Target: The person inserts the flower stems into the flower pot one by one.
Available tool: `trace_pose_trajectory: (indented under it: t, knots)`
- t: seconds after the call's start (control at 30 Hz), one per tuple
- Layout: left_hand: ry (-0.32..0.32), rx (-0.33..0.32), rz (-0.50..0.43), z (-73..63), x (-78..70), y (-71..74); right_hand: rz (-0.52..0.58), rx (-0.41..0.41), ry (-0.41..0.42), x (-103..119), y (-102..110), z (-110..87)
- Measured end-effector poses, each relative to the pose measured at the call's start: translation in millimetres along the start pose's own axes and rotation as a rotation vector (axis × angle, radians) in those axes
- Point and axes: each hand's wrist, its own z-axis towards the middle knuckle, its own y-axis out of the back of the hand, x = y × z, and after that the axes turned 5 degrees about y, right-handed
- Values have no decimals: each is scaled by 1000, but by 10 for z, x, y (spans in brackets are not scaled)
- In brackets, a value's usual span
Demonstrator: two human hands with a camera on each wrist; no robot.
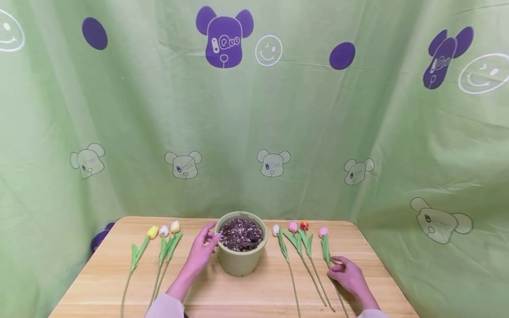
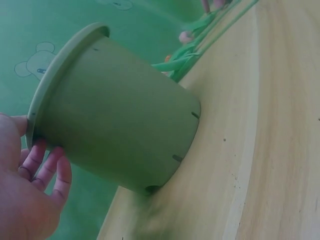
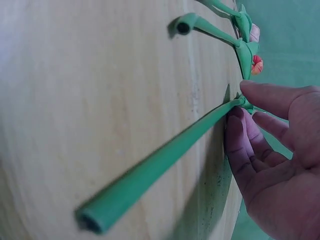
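Note:
A light green flower pot (image 1: 240, 263) filled with dark soil stands upright on the wooden table. My left hand (image 1: 203, 251) holds its left rim, thumb at the lip and curled fingers just under it, plain in the left wrist view on the pot's side (image 2: 120, 110). At the right, my right hand (image 1: 349, 277) pinches the stem of a pink tulip (image 1: 324, 232) below its leaves. In the right wrist view that green stem (image 3: 165, 160) runs between thumb and fingers, its cut end toward the camera.
Left of the pot lie a yellow tulip (image 1: 153, 232), a pale pink tulip (image 1: 164, 230) and a cream tulip (image 1: 175, 227). Between pot and right hand lie a white tulip (image 1: 276, 230), another pink tulip (image 1: 293, 227) and a red tulip (image 1: 304, 225). A green curtain (image 1: 238, 115) surrounds the table.

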Motion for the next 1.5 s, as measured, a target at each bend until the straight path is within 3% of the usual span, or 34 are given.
trace_pose_trajectory:
  t: [0.73, 1.5]
  knots:
    - [-15, 5, -16, -17, -31, 0, 10, -11, -75, 18, -42, -14]
    - [-18, -1, -3, -26, -25, -13, -1, -58, -80, 43, -69, -12]
